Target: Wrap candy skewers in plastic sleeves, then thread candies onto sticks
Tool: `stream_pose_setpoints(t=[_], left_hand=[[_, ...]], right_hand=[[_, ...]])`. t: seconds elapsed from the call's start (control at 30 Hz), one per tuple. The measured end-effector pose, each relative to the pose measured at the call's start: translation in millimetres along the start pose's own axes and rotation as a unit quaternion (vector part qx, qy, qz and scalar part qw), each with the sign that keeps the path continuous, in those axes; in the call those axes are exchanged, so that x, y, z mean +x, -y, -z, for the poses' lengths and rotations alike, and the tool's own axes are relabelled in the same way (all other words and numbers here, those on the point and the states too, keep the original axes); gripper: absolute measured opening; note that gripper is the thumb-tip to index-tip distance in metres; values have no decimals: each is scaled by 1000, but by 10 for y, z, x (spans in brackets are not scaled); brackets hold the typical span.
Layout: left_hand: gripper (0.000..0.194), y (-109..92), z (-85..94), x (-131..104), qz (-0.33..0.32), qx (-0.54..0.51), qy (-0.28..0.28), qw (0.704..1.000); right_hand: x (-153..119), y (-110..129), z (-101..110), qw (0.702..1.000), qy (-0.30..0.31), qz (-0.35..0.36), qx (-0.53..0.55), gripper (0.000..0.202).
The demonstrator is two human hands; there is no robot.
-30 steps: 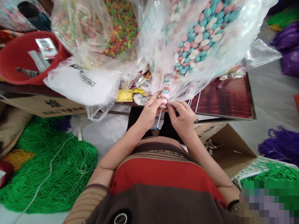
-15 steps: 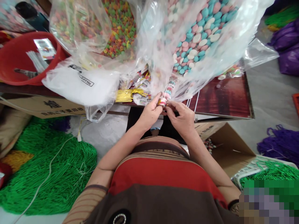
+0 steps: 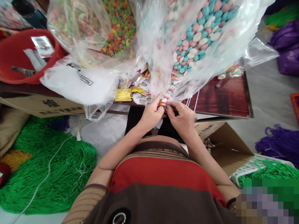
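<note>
Wrapped candy stack (image 3: 172, 87): at the table's front edge, tilted, upper end under the clear bag of pink, blue and white sweets (image 3: 203, 37), lower end at the fingers. From my remote seat I read the grip as closed on both sides. Left hand (image 3: 151, 114) pinches the lower end; right hand (image 3: 183, 116) has thumb and forefinger closed at that same end. I cannot tell whether they also hold a tie.

Step in hand, my judgement: fingertip work on the wrapper's base, probably gathering or closing it. Next move calls for a steady left hold while the right works the film snug without crushing the sweets. Yellow twist ties (image 3: 123, 95) lie on the table (image 3: 229, 99) just beyond the left hand, within easy reach.

Writing: white plastic bag (image 3: 105, 85) carries a boxed "Happy". Carton (image 3: 60, 105) under the table shows one large character, perhaps 煌, above a line seeming to end 要回收. The stack's wrapper has dark print, too small for me to read. Printed card (image 3: 42, 46) in the red basin (image 3: 18, 40): illegible. No brand confirmed.
</note>
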State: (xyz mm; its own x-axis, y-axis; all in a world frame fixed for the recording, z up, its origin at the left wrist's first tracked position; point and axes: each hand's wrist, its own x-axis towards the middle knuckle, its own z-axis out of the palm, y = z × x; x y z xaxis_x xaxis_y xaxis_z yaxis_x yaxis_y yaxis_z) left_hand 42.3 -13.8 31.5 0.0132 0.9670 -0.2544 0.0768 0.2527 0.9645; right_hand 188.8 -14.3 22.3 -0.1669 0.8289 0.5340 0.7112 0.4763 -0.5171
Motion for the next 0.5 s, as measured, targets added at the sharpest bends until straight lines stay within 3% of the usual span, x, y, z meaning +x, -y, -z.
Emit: stream_pose_setpoints(t=[0.3, 0.5], left_hand=[[64, -22, 26, -36, -61, 113, -22, 992], [56, 83, 8, -2, -93, 91, -28, 991]], right_hand=[[5, -30, -21, 1000, 2, 0, -7, 17], [5, -12, -42, 1000, 7, -10, -11, 16]])
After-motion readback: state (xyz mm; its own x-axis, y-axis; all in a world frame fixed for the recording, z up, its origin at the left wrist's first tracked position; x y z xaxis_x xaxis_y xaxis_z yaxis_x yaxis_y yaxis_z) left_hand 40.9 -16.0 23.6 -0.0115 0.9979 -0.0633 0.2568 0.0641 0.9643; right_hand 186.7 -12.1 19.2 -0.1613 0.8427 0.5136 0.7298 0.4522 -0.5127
